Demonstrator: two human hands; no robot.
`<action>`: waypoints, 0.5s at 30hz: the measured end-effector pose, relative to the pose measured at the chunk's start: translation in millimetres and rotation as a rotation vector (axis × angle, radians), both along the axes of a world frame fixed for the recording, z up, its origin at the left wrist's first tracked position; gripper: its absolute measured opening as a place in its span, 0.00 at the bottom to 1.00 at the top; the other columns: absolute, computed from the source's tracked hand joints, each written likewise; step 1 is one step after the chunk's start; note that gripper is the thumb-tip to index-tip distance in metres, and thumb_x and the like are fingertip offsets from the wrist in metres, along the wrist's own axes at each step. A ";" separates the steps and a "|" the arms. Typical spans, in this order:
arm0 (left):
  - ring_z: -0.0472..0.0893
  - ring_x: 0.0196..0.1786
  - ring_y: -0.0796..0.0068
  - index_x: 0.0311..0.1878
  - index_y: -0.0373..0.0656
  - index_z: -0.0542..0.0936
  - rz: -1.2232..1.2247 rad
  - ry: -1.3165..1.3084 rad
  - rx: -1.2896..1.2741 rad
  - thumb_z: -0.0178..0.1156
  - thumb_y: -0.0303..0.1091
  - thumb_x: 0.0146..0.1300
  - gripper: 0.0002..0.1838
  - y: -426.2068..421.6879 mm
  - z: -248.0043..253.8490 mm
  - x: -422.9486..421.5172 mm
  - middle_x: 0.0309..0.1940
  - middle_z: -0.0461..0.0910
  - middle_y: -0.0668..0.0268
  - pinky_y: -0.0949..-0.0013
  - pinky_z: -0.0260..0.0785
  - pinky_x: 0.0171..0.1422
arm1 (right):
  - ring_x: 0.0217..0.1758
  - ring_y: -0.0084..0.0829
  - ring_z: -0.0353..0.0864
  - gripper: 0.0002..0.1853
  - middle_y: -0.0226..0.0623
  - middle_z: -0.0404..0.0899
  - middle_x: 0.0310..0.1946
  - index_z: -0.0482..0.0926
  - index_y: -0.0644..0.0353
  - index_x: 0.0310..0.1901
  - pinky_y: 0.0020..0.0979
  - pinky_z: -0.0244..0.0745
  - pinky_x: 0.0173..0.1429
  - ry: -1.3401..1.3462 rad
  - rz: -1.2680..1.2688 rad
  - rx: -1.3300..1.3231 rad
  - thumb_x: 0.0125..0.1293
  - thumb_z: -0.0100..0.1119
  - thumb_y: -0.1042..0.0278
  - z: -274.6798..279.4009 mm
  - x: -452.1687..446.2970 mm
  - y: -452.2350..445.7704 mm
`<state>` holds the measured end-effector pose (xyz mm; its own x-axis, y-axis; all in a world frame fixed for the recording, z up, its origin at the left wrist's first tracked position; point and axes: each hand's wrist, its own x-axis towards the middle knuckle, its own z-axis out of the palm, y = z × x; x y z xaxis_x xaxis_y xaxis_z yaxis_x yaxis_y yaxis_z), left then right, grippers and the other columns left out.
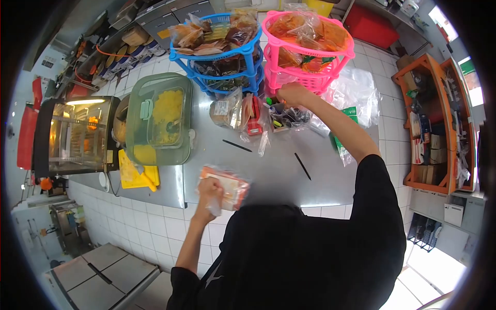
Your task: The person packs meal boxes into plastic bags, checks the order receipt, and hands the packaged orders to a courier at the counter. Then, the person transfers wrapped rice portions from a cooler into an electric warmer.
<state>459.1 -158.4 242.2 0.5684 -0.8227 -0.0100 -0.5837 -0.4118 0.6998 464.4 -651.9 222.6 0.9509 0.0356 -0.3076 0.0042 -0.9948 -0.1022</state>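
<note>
My left hand (210, 193) is closed on a clear plastic packet (233, 189) with orange-red printing and pale contents, held over the table's front edge. My right hand (293, 95) is stretched forward in front of the pink basket (309, 50), its fingers curled down; what they hold, if anything, is hidden. Just below it lies a heap of small dark and clear packages (292, 116). Beside the heap are a red packet (252, 118) and a clear bag with a white label (222, 109). Two black pens (303, 166) lie apart on the metal table (268, 175).
Bagged goods fill a blue tiered basket (217, 50) and the pink one. A green lidded tub (160, 124) with yellow contents stands left, near a lit glass cabinet (77, 137) and a yellow board (135, 173). Clear plastic bags (356, 95) lie right. An orange shelf (431, 124) stands farther right.
</note>
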 end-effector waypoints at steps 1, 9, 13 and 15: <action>0.68 0.45 0.56 0.44 0.42 0.71 -0.055 -0.095 -0.010 0.57 0.40 0.68 0.11 -1.6 -3.4 -3.8 0.41 0.67 0.58 0.54 0.60 0.53 | 0.43 0.47 0.88 0.12 0.47 0.87 0.37 0.88 0.58 0.38 0.45 0.83 0.44 0.020 0.001 -0.056 0.50 0.69 0.69 -0.7 4.5 4.1; 0.68 0.52 0.51 0.48 0.39 0.71 -0.199 -0.169 0.068 0.69 0.32 0.49 0.24 -14.0 1.9 -22.7 0.47 0.67 0.54 0.51 0.57 0.54 | 0.40 0.49 0.89 0.10 0.51 0.87 0.35 0.87 0.61 0.36 0.47 0.84 0.43 0.030 0.060 -0.207 0.51 0.64 0.72 -13.7 18.6 20.6; 0.71 0.53 0.49 0.49 0.38 0.71 -0.163 -0.099 -0.033 0.66 0.24 0.49 0.22 -11.1 -1.0 -16.0 0.47 0.70 0.52 0.53 0.62 0.55 | 0.40 0.50 0.88 0.09 0.52 0.87 0.35 0.87 0.61 0.35 0.48 0.84 0.43 0.029 0.095 -0.226 0.52 0.63 0.71 -21.7 23.8 19.5; 0.74 0.50 0.50 0.45 0.38 0.73 -0.093 -0.053 -0.111 0.67 0.24 0.52 0.17 -7.4 -2.4 -14.3 0.43 0.74 0.52 0.55 0.66 0.53 | 0.40 0.51 0.88 0.09 0.52 0.86 0.35 0.87 0.61 0.35 0.49 0.83 0.43 0.024 0.072 -0.221 0.53 0.64 0.70 -15.6 24.4 19.9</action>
<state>444.9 -165.9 239.8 0.4867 -0.8664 0.1117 -0.6528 -0.2758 0.7055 488.8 -632.0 207.0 0.9407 0.0324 -0.3377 0.0763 -0.9901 0.1176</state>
